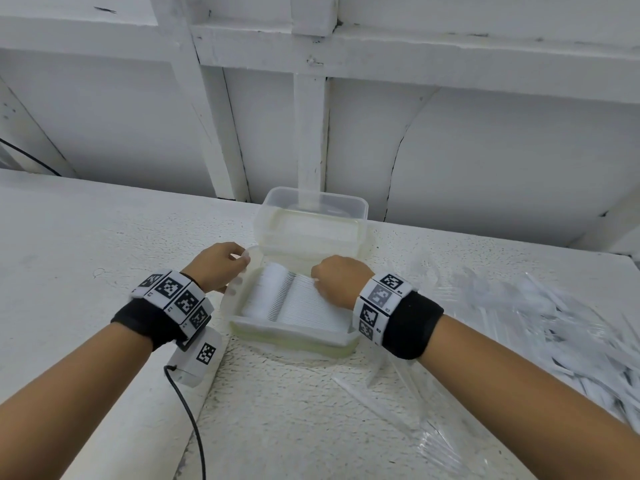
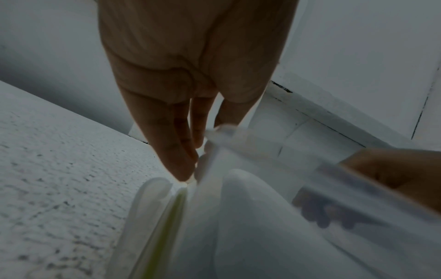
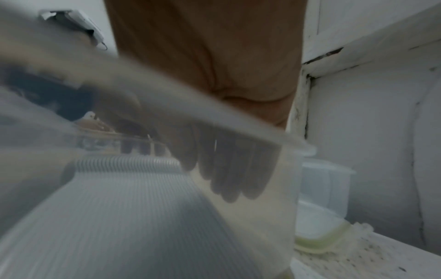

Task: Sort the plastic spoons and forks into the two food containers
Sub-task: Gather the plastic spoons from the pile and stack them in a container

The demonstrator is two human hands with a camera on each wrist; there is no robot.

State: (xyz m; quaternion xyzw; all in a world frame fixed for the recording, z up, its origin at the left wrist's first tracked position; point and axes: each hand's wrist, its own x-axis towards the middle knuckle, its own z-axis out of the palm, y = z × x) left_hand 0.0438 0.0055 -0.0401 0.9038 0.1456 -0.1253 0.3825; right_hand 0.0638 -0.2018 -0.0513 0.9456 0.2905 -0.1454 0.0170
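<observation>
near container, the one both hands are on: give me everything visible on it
The near container is a clear, faintly yellowish plastic box, open, upright on the white table, in front of a second clear container. A tight row of white plastic utensils lies nested inside. The left hand grips its left rim; the right hand reaches in, fingers on the utensils.

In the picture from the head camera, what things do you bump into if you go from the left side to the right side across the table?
black cable → left hand → near container packed with white cutlery → right hand → heap of loose cutlery on clear plastic wrap. The second container sits behind the near one, so it has no separate place.
</observation>
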